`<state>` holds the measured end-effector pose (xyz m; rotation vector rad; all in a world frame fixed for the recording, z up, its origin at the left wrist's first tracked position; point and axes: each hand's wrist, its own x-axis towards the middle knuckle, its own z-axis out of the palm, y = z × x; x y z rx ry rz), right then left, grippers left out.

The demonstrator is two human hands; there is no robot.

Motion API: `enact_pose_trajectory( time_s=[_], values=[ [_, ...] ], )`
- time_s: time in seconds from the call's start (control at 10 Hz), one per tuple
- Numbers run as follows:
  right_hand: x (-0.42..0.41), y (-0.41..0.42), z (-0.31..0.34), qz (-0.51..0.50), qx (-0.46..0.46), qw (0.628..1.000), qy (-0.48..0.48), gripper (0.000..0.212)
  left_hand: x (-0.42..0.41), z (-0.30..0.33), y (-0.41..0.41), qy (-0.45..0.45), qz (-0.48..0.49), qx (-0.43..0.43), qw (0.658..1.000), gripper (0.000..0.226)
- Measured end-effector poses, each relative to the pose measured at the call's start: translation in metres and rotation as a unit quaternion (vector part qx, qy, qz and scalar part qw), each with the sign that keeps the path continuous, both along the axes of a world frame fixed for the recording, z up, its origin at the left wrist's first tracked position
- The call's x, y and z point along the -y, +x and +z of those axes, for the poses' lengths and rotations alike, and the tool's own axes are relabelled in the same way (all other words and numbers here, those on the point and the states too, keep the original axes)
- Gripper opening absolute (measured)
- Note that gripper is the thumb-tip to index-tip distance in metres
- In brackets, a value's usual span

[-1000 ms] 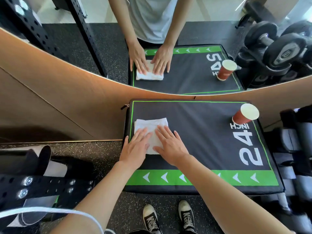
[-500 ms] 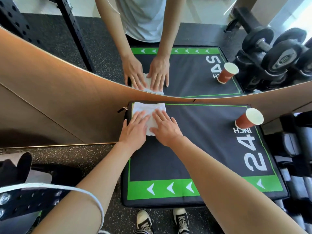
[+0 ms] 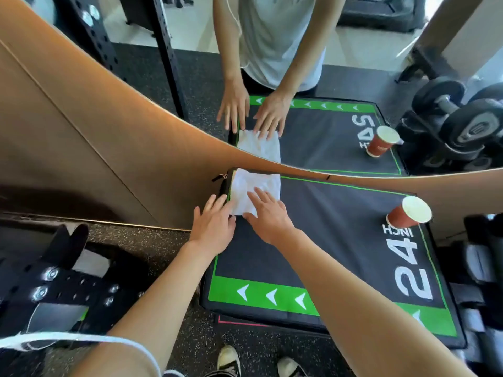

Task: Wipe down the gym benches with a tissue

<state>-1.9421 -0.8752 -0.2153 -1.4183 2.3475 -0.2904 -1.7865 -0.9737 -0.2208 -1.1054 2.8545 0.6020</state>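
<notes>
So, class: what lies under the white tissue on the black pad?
The tissue lies flat on the pad's far left corner, pressed by both hands' straight fingers: left hand, right hand. The black surface and green border line beneath it are covered.

Single head view, looking steeply down, close over bench (image 3: 326,240), facing mirror (image 3: 353,63).

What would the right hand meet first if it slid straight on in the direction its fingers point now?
The right hand lies flat on the white tissue, fingers pointing at the far edge of the black pad. Straight on, it would probably first meet the brown wall panel below the mirror.
</notes>
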Motion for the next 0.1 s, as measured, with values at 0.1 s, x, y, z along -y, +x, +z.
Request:
enact_pose_trajectory(
  time_s=[0.1],
  values=[
    [0.0000, 0.0198, 0.0112, 0.057, 0.013, 0.998, -0.015, 0.064, -0.0110, 0.0109, 0.0282, -0.025, 0.067, 0.000, 0.997, 0.050]
  ],
)
